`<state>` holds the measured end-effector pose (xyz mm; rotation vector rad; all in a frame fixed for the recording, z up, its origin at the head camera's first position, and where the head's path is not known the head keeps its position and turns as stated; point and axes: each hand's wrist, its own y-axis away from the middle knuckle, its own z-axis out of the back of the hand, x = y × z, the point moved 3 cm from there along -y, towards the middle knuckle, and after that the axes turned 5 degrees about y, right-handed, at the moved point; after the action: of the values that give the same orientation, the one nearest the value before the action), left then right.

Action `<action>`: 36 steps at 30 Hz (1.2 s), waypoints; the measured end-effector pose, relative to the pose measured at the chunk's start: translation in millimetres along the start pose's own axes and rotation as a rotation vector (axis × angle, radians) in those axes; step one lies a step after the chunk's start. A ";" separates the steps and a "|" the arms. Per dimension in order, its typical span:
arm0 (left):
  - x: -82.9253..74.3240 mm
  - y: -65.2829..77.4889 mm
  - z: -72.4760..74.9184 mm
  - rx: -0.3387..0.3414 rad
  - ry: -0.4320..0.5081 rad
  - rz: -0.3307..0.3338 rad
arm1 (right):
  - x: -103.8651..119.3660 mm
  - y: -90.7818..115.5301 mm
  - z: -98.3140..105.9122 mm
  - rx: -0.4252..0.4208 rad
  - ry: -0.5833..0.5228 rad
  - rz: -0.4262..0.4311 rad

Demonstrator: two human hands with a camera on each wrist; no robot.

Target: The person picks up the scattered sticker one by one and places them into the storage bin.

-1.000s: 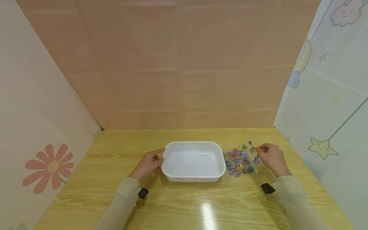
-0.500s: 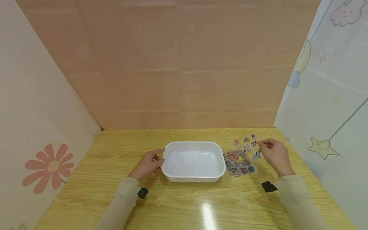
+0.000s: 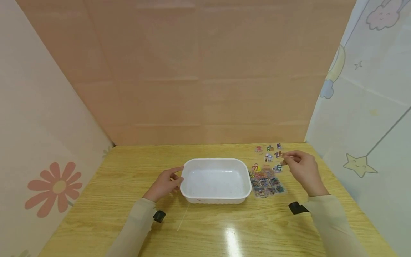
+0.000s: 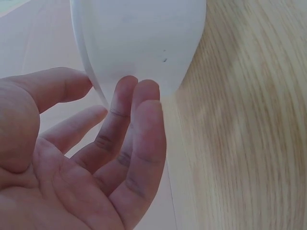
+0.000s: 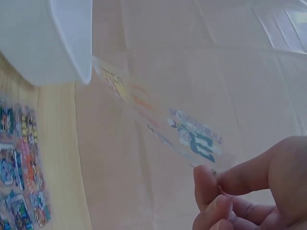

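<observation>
A white rectangular basin (image 3: 216,200) stands on the wooden table. Against its left end rests my left hand (image 3: 165,184), thumb by the rim and fingertips on the outer wall in the left wrist view. My right hand (image 3: 302,169) pinches the edge of a clear sticker sheet (image 5: 192,136) between thumb and forefinger. Colourful letter and figure designs are printed on this raised, tilted sheet. Beneath it, at the basin's right side, more printed sticker sheets (image 3: 269,187) lie flat on the table; the right wrist view shows part of them (image 5: 19,167).
A thin pale strip (image 3: 183,217) lies on the wooden table (image 3: 257,228) before the basin's left corner. A brown paper-like panel (image 3: 199,89) closes off the back. Decorated pale walls stand left and right (image 3: 379,142).
The clear sheet has been lifted off those below and moved up and away; more of its designs show apart. My right hand moved slightly outward, then back left. The left hand stays put.
</observation>
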<state>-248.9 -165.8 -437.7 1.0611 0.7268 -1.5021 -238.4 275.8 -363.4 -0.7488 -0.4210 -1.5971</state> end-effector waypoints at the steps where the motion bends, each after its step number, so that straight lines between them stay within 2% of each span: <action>1: -0.3 0.1 0.0 0.002 0.001 -0.001 | 2.2 0.5 -1.1 0.002 -0.007 0.006; 9: -1.2 -0.7 0.8 -0.004 -0.014 -0.007 | 14.1 2.3 -17.4 0.068 -0.058 0.038; 19: 1.1 2.4 -2.4 0.001 0.016 0.026 | 20.4 3.5 -43.5 0.155 -0.055 0.077; 26: 0.8 0.8 -2.3 -0.012 0.006 0.018 | 33.2 3.8 -57.9 0.210 -0.103 0.109; 36: 0.1 0.7 -1.4 -0.016 -0.002 0.022 | 48.2 5.2 -81.2 0.280 -0.090 0.116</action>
<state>-247.9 -164.8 -438.3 1.0524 0.7227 -1.4755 -253.0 186.3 -390.1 -0.6201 -0.6413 -1.3645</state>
